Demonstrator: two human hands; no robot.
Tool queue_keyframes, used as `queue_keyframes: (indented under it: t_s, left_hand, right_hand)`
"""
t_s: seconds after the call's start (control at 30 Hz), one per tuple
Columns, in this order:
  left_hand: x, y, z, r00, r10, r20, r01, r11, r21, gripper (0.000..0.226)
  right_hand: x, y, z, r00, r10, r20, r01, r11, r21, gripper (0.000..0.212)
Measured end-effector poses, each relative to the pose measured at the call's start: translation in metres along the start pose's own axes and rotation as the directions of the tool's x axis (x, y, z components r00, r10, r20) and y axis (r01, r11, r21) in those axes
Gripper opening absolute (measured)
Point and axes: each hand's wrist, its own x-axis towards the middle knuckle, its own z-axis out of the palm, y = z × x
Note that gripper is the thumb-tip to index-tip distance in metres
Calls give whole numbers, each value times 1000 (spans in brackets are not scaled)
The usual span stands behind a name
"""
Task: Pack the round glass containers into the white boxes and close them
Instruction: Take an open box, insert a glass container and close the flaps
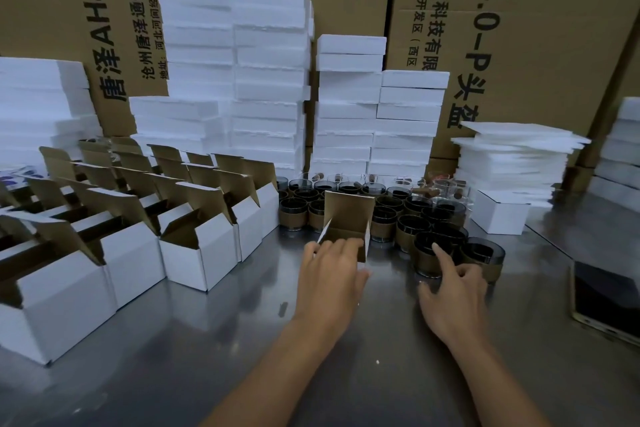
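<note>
An open white box [348, 218] with a brown inside stands mid-table, its lid flap upright. My left hand [330, 274] grips its near wall, fingers curled over the rim. Behind and right of it sit several round dark glass containers wrapped in brown sleeves [405, 215]. My right hand [453, 291] reaches the nearest container [427, 253]; the index finger touches its rim, the other fingers are loosely curled and hold nothing.
Several open white boxes [180, 246] stand in rows on the left of the metal table [346, 374]. Stacks of white foam pads [235, 80] rise behind, with flat sheets [512, 156] and a closed white box [498, 211] at right. A phone [606, 302] lies far right. Big cardboard cartons [519, 28] form the backdrop.
</note>
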Motion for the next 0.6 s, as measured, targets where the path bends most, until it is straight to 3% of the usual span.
queue_keyframes:
  t_s: [0.1, 0.17, 0.23, 0.37, 0.47, 0.53, 0.6]
  left_hand:
    - [-4, -2, -7, 992, 89, -92, -81, 993, 83, 33]
    - [-11, -2, -12, 975, 136, -175, -133, 991, 32, 27]
    - [-19, -5, -18, 978, 136, -158, -147, 988, -56, 21]
    - [-41, -16, -18, 999, 16, 32, -8, 970, -243, 18]
    - [-47, -21, -13, 991, -82, 109, 123, 878, -463, 11]
    - [-44, -22, -12, 967, -195, 164, 255, 754, -606, 11]
    - [-40, -21, -12, 925, -272, 265, 379, 614, -692, 10]
  right_hand:
    - [2, -2, -1, 998, 4, -66, 0, 998, 65, 53]
    - [2, -5, 0, 992, 15, -122, 9, 981, 195, 37]
    - [1, -8, 2, 990, 43, -133, 3, 944, 330, 26]
    - [-2, -12, 5, 991, 65, -113, -16, 920, 391, 31]
    - [-7, -16, 4, 989, 49, -139, 25, 874, 485, 37]
    - [-13, -22, -3, 990, 76, -120, 20, 765, 644, 48]
    - [-20, -32, -12, 995, 90, -43, -18, 587, 810, 53]
